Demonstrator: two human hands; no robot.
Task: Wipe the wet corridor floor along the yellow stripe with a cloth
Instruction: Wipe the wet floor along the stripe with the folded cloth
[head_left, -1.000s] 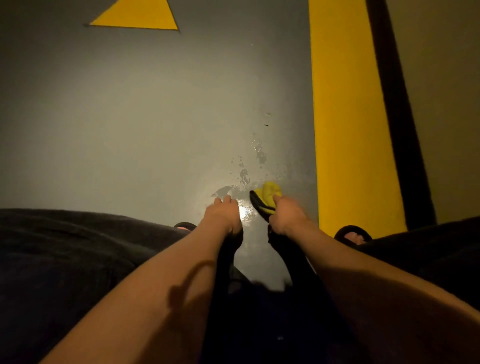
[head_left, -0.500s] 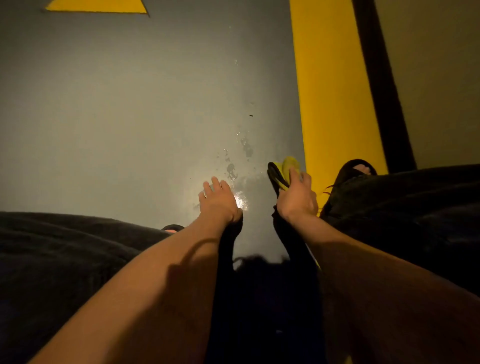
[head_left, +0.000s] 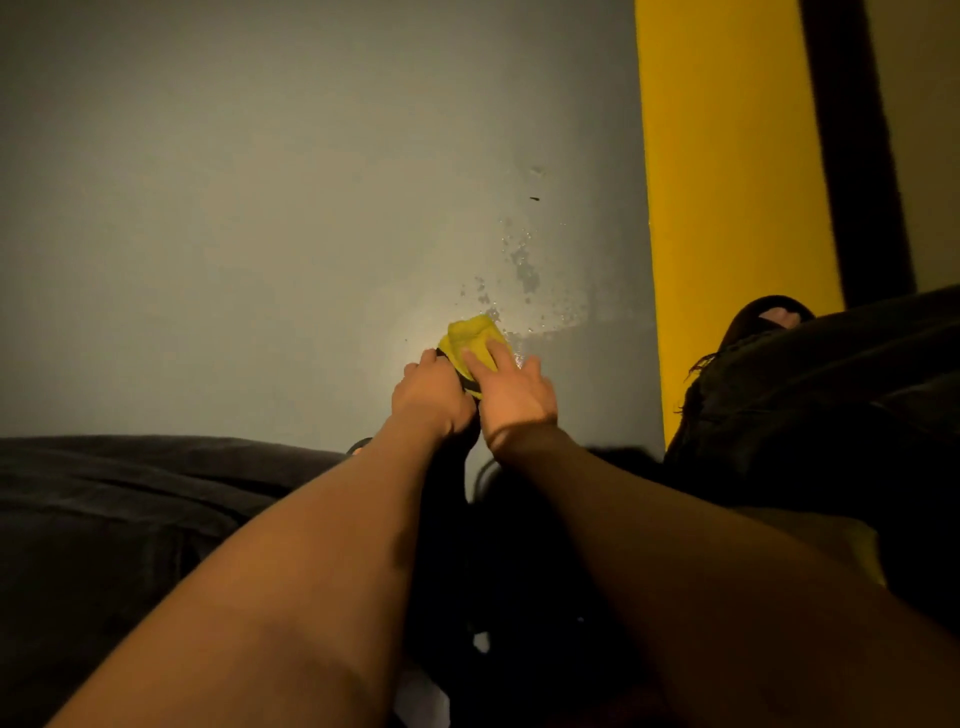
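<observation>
The yellow cloth (head_left: 470, 338) lies bunched on the grey floor (head_left: 260, 234) at the near edge of the water droplets (head_left: 522, 265), left of the yellow stripe (head_left: 727, 182). The right hand (head_left: 514, 395) presses its straight, spread fingers on the cloth; the left hand (head_left: 434, 395) curls at the cloth's black edge, though its fingertips are hidden. Dim light and dark trousers (head_left: 130, 519) obscure the cloth's lower part, and a sandalled foot (head_left: 769, 317) peeks out.
</observation>
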